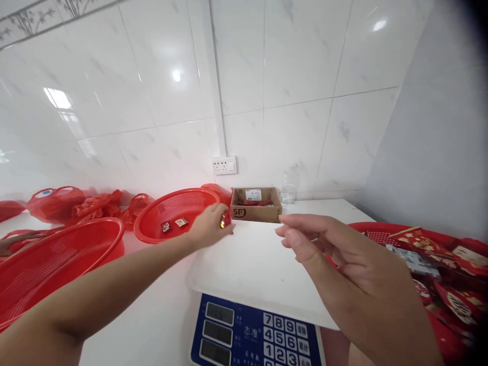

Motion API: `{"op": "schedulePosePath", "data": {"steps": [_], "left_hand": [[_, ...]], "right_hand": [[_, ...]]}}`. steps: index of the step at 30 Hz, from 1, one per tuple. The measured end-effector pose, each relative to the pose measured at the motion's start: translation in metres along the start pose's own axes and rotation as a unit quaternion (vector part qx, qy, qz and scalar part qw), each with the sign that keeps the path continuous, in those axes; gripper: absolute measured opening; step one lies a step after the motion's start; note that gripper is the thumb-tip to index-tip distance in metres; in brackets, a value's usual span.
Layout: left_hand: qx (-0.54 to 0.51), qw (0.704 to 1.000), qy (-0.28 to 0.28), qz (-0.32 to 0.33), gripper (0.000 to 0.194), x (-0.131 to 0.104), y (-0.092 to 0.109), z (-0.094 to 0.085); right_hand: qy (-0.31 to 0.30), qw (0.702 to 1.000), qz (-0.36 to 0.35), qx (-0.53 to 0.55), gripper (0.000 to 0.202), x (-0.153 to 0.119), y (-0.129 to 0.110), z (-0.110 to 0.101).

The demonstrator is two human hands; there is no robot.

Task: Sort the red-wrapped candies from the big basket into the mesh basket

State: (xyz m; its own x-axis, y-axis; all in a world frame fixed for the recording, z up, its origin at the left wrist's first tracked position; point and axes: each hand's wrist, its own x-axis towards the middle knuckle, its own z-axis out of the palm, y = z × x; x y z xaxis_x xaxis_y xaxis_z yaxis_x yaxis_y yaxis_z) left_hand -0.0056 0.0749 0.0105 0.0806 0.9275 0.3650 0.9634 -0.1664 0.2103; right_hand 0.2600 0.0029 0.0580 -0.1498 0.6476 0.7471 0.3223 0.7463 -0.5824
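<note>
My left hand is closed around a shiny red packet, beyond the far left corner of the scale's white pan. My right hand hovers above the pan's right side, its fingers loosely bent and the thumb just under the index finger. Nothing shows between its fingertips; the palm is partly hidden. Below the pan, the scale's blue panel has number keys and three dark displays. Left of my left hand, a red perforated basket contains two small packets.
Another red basket stands at left, with another person's hand beside it. Red plastic bags line the wall. A cardboard box and clear bottle stand behind the pan. At right, a red basket holds several red packets.
</note>
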Motion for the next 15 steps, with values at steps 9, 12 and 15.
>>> {"op": "schedulePosePath", "data": {"steps": [9, 12, 15], "left_hand": [[0.026, 0.985, 0.135, -0.105, 0.058, -0.039, -0.102, -0.026], [0.033, 0.989, 0.133, -0.049, 0.062, -0.108, -0.111, -0.008], [0.042, 0.995, 0.093, 0.003, 0.052, -0.179, -0.113, 0.013]], "right_hand": [[0.014, 1.0, -0.013, 0.018, 0.013, -0.001, -0.001, -0.002], [0.015, 0.999, -0.018, 0.027, 0.014, -0.002, -0.003, -0.003], [0.019, 0.999, -0.027, 0.032, 0.014, -0.003, -0.004, -0.001]]}}
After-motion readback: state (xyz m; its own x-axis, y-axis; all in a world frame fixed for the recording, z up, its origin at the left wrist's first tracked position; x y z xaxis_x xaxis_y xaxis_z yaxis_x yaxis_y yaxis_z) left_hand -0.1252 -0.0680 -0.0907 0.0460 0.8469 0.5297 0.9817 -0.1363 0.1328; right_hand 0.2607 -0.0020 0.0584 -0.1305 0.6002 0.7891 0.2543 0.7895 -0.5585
